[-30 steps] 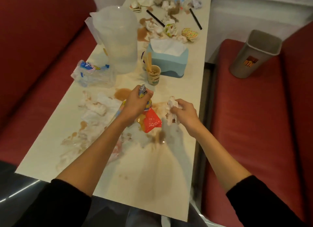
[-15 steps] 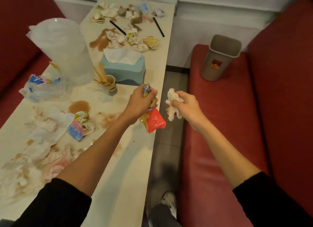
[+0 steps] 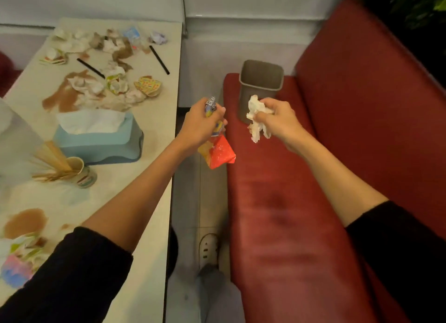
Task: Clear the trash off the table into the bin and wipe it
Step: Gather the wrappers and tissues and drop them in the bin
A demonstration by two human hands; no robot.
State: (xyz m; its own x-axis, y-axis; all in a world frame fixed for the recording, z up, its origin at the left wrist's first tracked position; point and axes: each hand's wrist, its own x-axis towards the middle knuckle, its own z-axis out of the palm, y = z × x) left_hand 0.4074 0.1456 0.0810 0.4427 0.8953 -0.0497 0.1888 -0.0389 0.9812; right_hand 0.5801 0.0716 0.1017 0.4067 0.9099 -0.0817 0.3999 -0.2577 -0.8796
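snack wrapper (image 3: 218, 154) print, blurred, unreadable

Bare red seat (image 3: 277, 214) and open air lead to the bin (image 3: 258, 91); the surface (image 3: 159, 120) edge bounds the left

Bin (image 3: 260, 91) stands on the bench seat (image 3: 277, 214), right of the table (image 3: 149, 202); tissue box (image 3: 99, 139) on table, cup (image 3: 82, 172) in front

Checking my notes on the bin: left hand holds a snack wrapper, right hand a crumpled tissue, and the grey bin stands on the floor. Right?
Not quite. The head view shows the grey bin standing on the red bench seat, not the floor. The rest holds: left hand grips a snack wrapper, right hand a crumpled tissue.
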